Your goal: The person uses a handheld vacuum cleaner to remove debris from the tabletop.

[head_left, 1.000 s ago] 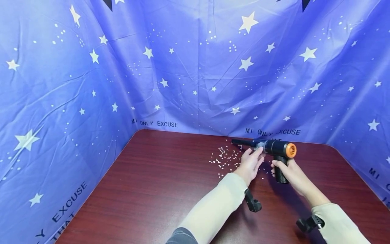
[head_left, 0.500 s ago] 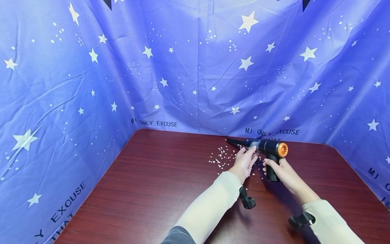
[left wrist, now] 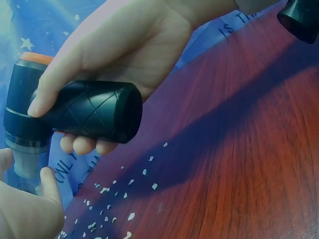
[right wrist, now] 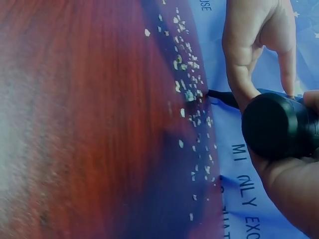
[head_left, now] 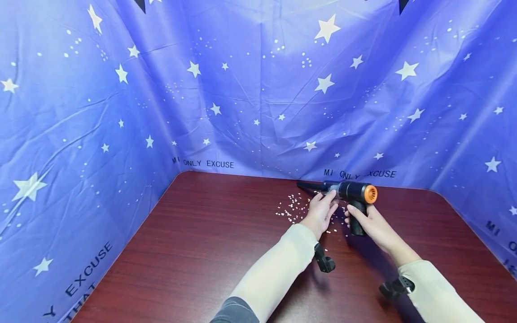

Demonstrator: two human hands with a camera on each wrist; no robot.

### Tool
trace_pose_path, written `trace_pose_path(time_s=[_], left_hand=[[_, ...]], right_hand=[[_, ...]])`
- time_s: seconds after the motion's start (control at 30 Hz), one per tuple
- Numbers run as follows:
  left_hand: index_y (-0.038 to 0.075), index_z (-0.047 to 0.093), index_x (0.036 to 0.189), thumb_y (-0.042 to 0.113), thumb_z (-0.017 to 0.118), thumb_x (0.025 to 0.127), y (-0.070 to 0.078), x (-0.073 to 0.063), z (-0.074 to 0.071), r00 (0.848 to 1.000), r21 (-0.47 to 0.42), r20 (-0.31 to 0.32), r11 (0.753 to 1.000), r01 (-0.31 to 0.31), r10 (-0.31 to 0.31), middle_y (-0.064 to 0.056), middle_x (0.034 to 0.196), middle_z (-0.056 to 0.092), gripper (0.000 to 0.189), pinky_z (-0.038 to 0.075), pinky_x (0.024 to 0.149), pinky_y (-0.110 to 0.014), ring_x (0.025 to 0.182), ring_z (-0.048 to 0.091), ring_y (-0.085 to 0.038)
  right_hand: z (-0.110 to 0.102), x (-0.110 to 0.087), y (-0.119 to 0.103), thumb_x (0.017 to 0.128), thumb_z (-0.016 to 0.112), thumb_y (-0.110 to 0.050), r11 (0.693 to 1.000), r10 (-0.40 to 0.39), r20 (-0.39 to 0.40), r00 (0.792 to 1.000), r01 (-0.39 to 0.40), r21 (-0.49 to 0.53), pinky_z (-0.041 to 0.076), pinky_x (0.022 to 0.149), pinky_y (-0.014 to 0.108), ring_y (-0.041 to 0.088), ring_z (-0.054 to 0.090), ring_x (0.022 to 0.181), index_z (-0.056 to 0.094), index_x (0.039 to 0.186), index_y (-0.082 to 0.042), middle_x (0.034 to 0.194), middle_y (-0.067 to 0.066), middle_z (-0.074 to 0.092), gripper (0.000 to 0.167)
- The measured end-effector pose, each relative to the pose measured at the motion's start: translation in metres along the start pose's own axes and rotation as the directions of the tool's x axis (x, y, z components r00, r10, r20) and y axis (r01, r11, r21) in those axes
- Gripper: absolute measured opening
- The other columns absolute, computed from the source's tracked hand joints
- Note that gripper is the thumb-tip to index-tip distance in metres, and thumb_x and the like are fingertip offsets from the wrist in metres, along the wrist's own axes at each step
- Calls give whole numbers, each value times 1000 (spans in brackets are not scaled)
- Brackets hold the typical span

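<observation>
A black handheld vacuum cleaner [head_left: 350,190] with an orange rear end is held level over the far part of the table in the head view. My right hand [head_left: 377,228] grips its textured handle [left wrist: 92,112], the thumb lying along the upper part. Under the clear front section [left wrist: 26,167], my left hand [head_left: 320,213] holds it between thumb and fingers. The thin dark nozzle [right wrist: 224,97] points left, with its tip near the back edge of the table. Small white scraps [head_left: 291,209] lie scattered beneath and left of the nozzle; the hands hide some of them.
The dark red wooden table [head_left: 194,251] ends at a blue star-printed cloth [head_left: 258,89] behind it, which also hangs along the left and right sides. Black camera mounts [head_left: 324,259] stick out from both wrists.
Both hands and the vacuum cleaner have shifted left and slightly toward the back of the table. Both hands keep their hold.
</observation>
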State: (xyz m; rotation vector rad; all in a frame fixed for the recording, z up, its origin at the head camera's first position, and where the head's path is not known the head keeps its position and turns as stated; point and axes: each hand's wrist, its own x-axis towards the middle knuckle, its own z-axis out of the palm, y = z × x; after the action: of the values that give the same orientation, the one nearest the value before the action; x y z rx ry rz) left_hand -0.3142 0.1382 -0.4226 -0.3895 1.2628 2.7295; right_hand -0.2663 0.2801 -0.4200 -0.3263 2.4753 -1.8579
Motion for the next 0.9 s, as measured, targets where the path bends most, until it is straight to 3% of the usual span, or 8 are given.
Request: trace_pose_path(time_s=[0.1,0.27,0.4,0.6,0.9], left_hand=[[-5,57,127,8,72,93,-1,-2,2,1000,-7,30,1000,2,-2,-12,102,70,40,53,96,-36,99,68,-25],[-1,67,112,11,71,94,-2,-10,5,997,-6,80,1000,9,-9,-11,101,70,22,51,99,-37,107,65,-31],[-1,67,109,11,71,93,-4,-16,7,997,-12,71,1000,28,-27,-11,99,71,20,53,96,-34,113,64,-35],[-2,65,110,10,71,93,-7,-22,6,997,-29,61,998,47,-45,-19,104,71,22,53,96,-37,111,66,-35],[-7,63,116,11,70,94,-9,-24,1,996,-62,79,997,55,-50,-20,110,69,29,53,96,-38,115,63,-39]], right_hand=[[-5,0,-5,108,47,-27,1000,4,-30,1000,-5,-22,59,70,33,16,66,79,27,139,10,92,-1,63,52],[-16,-2,-14,106,49,-30,993,39,-96,995,-50,-111,59,64,39,15,65,71,27,140,8,88,2,63,56],[-24,-4,-17,105,52,-31,981,57,-126,990,-79,-180,60,62,40,17,65,69,30,140,9,88,6,65,57],[-32,-7,-17,104,53,-31,971,70,-140,988,-100,-217,59,59,39,18,64,65,36,133,9,85,7,65,51],[-33,-9,-18,105,51,-30,971,88,-112,990,-110,-213,59,59,37,18,64,64,38,128,8,82,4,63,47]])
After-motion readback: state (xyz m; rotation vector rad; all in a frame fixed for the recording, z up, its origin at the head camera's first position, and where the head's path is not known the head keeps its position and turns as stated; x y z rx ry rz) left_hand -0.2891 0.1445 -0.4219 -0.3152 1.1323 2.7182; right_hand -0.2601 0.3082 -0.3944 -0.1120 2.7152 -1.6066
